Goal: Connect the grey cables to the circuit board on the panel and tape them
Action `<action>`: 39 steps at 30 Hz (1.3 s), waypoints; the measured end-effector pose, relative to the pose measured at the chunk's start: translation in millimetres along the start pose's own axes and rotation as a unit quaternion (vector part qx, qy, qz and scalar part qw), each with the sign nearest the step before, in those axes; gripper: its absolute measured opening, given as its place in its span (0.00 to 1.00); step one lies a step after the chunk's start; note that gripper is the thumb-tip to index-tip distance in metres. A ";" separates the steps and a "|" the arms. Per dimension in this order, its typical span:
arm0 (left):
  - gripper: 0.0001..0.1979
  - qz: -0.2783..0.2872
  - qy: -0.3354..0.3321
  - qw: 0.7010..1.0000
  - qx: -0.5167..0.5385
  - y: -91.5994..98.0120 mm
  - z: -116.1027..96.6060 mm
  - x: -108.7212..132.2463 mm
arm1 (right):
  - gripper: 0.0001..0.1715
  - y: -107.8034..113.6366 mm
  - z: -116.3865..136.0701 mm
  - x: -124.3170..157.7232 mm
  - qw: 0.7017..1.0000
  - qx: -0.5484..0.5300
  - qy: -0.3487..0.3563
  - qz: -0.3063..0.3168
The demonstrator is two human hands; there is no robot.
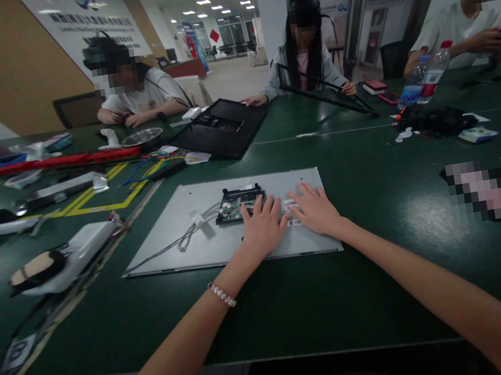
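Observation:
A flat silver display panel (279, 247) lies on the green table in front of me. Mounted on it is a green circuit board (233, 208) in a black frame, and a grey cable (165, 251) runs from the board's side toward the panel's left corner. My left hand (264, 226) lies with spread fingers over the panel, its fingertips at the board's right edge. Flat beside it, fingers apart, my right hand (315, 209) rests near the panel's right edge and partly covers white labels (291, 212). Neither hand grips anything.
Across the table a co-worker holds a black frame (336, 98) and touches a black back cover (226, 128). On the left are a white power strip (75, 256), a metal bowl (142, 138) and a red strip (61, 162). Bottles (436, 72) and a phone (486, 188) are on the right.

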State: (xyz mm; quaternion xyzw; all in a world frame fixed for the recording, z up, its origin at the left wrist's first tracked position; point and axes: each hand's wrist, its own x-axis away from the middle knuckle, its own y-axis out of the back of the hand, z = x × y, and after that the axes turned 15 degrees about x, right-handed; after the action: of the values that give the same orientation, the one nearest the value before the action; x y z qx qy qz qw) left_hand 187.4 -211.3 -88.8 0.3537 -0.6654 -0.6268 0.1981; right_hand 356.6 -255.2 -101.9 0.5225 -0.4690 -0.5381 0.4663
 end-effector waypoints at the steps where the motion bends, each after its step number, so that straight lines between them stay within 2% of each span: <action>1: 0.27 0.001 0.000 1.000 0.001 0.6 -0.4 -0.1 | 0.30 0.1 -0.2 0.2 1.000 0.000 0.000 0.000; 19: 0.26 -0.003 -0.003 1.000 0.012 5.2 -1.3 -1.0 | 0.30 -1.0 2.4 -1.1 1.000 -0.002 0.000 -0.022; 29: 0.27 0.003 -0.002 1.000 -0.003 3.5 0.6 0.9 | 0.30 -1.7 2.3 0.6 1.000 -0.014 0.013 -0.013; 32: 0.27 0.007 0.000 1.000 -0.002 5.2 -0.2 1.2 | 0.29 -0.6 -0.3 -0.9 0.999 -0.032 0.011 -0.007; 34: 0.27 0.008 0.002 1.000 0.001 6.5 0.0 1.0 | 0.28 8.7 -0.7 -0.2 0.996 -0.080 0.026 -0.019; 36: 0.26 0.018 0.003 1.000 0.004 7.3 1.3 0.1 | 0.26 27.3 2.8 5.1 0.980 -0.179 0.076 -0.045; 38: 0.24 0.044 0.006 0.999 0.008 7.4 3.1 -1.5 | 0.24 52.2 11.1 16.1 0.933 -0.313 0.170 -0.055; 39: 0.24 0.054 0.012 0.998 0.009 7.2 3.8 -2.4 | 0.23 64.8 16.7 23.2 0.899 -0.369 0.236 -0.025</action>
State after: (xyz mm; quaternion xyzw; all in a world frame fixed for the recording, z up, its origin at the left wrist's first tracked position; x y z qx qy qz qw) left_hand 184.7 -207.2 -81.9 0.3263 -0.6868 -0.6051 0.2361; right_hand 340.2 -286.1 -40.2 0.4369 -0.0997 -0.5449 0.7088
